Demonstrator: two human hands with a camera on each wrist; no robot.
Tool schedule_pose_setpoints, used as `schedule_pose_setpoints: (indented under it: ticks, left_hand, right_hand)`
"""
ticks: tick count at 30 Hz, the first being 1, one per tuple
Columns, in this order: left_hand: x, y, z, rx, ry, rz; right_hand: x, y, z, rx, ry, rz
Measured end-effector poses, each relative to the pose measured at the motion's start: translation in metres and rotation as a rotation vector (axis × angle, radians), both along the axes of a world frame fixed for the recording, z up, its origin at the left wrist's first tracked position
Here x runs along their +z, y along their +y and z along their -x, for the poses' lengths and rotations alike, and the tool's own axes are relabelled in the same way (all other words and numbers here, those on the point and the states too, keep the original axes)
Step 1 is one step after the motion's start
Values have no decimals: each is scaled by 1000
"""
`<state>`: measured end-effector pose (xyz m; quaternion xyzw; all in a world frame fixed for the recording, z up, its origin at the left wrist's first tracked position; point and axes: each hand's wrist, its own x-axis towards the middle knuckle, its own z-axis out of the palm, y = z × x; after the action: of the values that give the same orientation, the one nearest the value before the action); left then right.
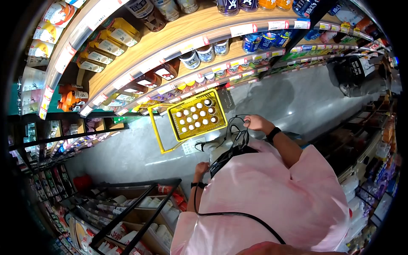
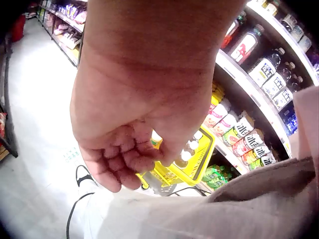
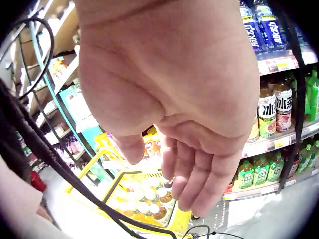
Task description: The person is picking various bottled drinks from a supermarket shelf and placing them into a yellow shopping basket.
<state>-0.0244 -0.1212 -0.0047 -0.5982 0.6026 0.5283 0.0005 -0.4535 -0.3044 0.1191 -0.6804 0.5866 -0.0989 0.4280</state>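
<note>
Bottles (image 1: 195, 116) stand in a basket (image 1: 203, 133) on the floor (image 1: 297, 91) between person (image 1: 272, 191) and shelves (image 1: 187, 27).

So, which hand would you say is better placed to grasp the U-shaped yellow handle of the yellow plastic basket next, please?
Probably the left hand: in the head view it appears nearer the handle, which juts out left of the basket. The right hand appears beyond the opposite end; both look empty.

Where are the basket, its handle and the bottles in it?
Basket (image 1: 202, 134): head view, on its near rim.
Handle (image 1: 156, 130): head view, on its crossbar.
Bottles (image 1: 195, 116): head view, on a white cap.
</note>
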Motion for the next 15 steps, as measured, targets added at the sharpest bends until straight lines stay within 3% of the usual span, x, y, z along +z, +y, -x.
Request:
schedule_pose_setpoints:
  ticks: [1,2,4,5,6,7,8,9,10,11,12,13,14,15]
  left_hand:
    - [19,-1,4,-157,-51,81]
    - [35,-4,11,-142,-61,76]
    - [36,12,16,301,80,-187]
    - [30,17,8,-36,131,291]
    - [16,22,9,22,76,73]
    - [28,19,14,9,60,9]
    - [21,14,18,-98,-106,-167]
    - [28,9,22,-190,-114,-71]
    - [19,20,29,357,31,-206]
    - [10,26,32,505,28,-275]
    - [5,23,37,645,28,-344]
    - [13,19,42,572,-41,-223]
    - [21,18,46,499,-109,-108]
    - [34,11,47,592,-53,-214]
  right_hand:
    - [8,-4,-4,8,-10,0]
    - [16,-8,-6,71,12,-45]
    - [28,-12,-9,167,30,-100]
    - [31,-10,-8,96,-117,-102]
    - [30,-7,-8,27,-262,-114]
    - [24,-4,-7,-14,-378,-156]
    - [19,-5,-6,21,-354,-98]
    - [16,-5,-5,38,-307,-89]
    - [20,-8,-5,49,-257,-72]
    - [26,-12,-4,69,-254,-82]
    - [43,-19,-1,-83,-299,-182]
    - [50,-25,2,-239,-337,-281]
    - [35,-38,18,-182,-442,-117]
    - [16,-54,33,-124,-546,41]
